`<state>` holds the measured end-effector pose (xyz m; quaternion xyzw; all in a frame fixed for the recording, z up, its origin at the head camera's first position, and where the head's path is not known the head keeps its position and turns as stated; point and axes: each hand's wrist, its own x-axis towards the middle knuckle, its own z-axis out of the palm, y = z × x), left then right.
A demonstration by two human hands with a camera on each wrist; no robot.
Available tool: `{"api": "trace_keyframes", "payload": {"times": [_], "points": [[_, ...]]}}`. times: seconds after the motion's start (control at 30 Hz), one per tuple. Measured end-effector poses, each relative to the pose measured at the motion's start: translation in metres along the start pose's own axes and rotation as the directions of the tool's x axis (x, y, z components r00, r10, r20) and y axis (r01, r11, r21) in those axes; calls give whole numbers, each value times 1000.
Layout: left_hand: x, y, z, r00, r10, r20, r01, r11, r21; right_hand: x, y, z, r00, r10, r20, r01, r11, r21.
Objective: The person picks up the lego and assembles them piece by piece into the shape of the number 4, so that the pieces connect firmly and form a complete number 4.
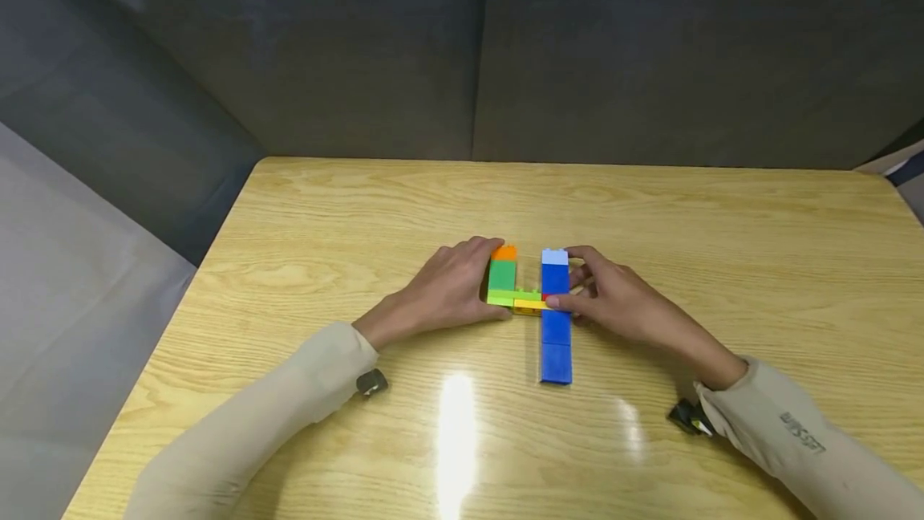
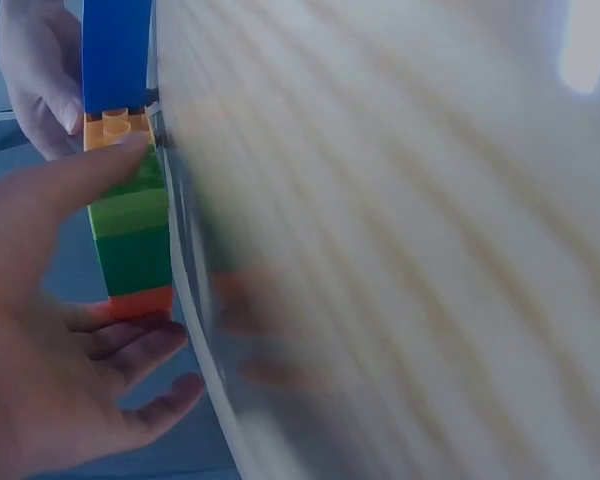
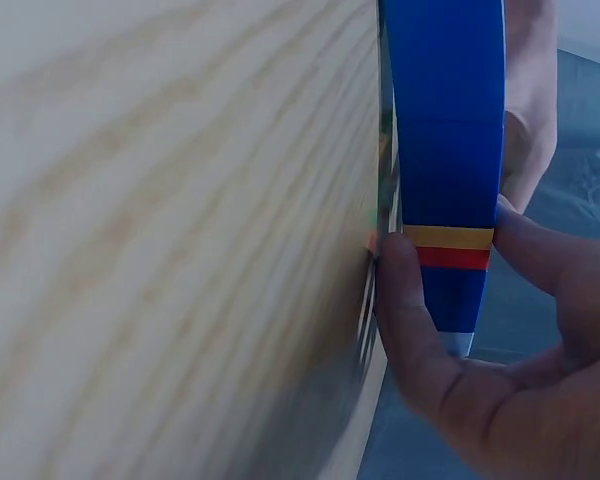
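A joined structure of toy building bricks lies on the table. Its left column has an orange brick (image 1: 505,253) at the far end, then a green brick (image 1: 503,275) and a lime brick (image 1: 501,297). A yellow brick (image 1: 529,306) bridges across to the longer column of blue bricks (image 1: 556,363), which is tipped with a light blue brick (image 1: 554,257). My left hand (image 1: 455,283) holds the left column between thumb and fingers. With thumb and fingers, my right hand (image 1: 621,299) grips the blue column beside a thin red brick (image 3: 455,258), partly covering it.
The wood-grain table (image 1: 325,207) extends around the bricks on all sides. Dark cloth panels (image 1: 361,54) rise behind its far edge, and grey cloth (image 1: 72,303) hangs on the left. Bright reflections show on the tabletop nearer to me.
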<state>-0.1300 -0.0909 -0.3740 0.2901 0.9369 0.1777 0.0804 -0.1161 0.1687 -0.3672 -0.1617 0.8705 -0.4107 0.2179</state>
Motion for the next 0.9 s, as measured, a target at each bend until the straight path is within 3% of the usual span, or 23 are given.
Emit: {"api": "trace_keyframes", "payload": {"times": [0.33,0.8,0.9], "points": [[0,7,4,998,-5,55,3,999,33,5,2,-1,1000,-10,-26,7,992,-126],[6,13,7,999,38,10,-38,999,-8,7,3,0,1000,-7,-19,5,991,-130],[5,12,5,999,34,38,-33,999,-27,7,4,0,1000,-14,-7,14,992,-122]]}}
